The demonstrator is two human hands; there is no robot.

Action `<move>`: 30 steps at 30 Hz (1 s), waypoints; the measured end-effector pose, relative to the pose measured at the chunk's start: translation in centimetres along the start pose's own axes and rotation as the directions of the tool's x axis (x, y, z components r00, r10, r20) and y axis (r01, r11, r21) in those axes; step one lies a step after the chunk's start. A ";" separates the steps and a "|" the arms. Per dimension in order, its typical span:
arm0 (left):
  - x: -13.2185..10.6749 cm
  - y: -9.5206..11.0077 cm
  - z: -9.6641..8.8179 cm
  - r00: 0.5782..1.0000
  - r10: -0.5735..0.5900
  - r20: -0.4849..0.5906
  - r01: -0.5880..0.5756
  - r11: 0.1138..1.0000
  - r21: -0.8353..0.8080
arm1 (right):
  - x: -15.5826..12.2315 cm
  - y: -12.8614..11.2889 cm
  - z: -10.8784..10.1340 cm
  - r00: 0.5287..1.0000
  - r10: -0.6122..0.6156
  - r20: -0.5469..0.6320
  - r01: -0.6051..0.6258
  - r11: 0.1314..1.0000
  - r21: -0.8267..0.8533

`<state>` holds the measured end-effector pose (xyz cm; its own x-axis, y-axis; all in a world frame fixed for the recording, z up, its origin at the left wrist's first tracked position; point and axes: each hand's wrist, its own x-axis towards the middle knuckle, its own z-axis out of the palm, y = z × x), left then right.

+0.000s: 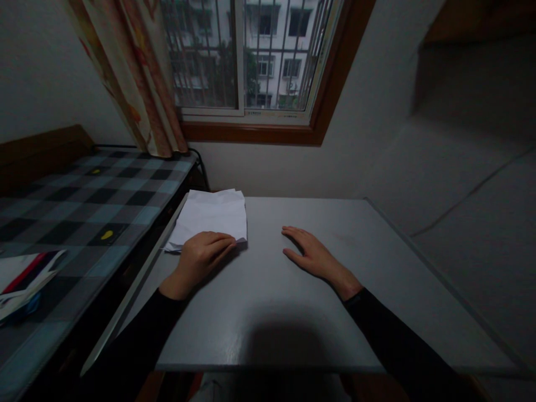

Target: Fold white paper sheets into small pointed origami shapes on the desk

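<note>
A stack of white paper sheets (215, 212), slightly creased and uneven at the edges, lies at the far left of the grey table (268, 290). At the stack's near edge is my left hand (203, 254), its fingers closed together on the paper near the right corner. The thumb is mostly hidden, and how many sheets are in the grip cannot be seen. My right hand (310, 254) rests over the middle of the table, apart from the stack. Its thumb and fingers are spread, with nothing between them.
Left of the table stands a bed with a checked cover (125, 190), and a printed paper or bag (29, 273) lies on it. A patterned curtain (138, 84) hangs beside the barred window (268, 61). The wall (469, 223) borders the table's right side.
</note>
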<state>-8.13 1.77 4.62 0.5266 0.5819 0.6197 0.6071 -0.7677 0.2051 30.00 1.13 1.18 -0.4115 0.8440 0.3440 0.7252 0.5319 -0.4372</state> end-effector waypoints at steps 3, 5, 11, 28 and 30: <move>0.6 1.4 1.2 0.993 0.114 0.015 -0.113 0.993 -0.013 | 0.1 -0.4 -0.1 1.000 0.016 -0.017 -0.016 1.000 0.012; 0.9 2.3 2.0 0.979 0.194 0.065 -0.192 0.981 -0.038 | 0.2 -0.6 -0.3 0.999 0.025 -0.042 -0.023 0.999 0.029; 1.3 4.6 4.7 0.908 0.370 0.195 -0.360 0.929 -0.088 | 0.5 0.3 -0.5 0.973 0.111 -0.204 -0.063 0.972 0.227; 3.6 6.5 4.0 0.988 0.047 0.148 0.011 0.930 -0.368 | -0.1 2.9 -0.3 0.991 0.097 -0.097 -0.108 0.988 -0.107; 3.9 4.9 3.8 0.988 -0.083 0.127 0.109 0.972 -0.207 | -0.4 3.1 -0.4 0.992 0.106 -0.069 -0.113 0.989 -0.099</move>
<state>-0.83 1.36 5.15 0.5452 0.6732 0.4996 0.5240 -0.7388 0.4238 32.63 2.43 0.08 -0.2929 0.8888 0.3524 0.8181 0.4237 -0.3887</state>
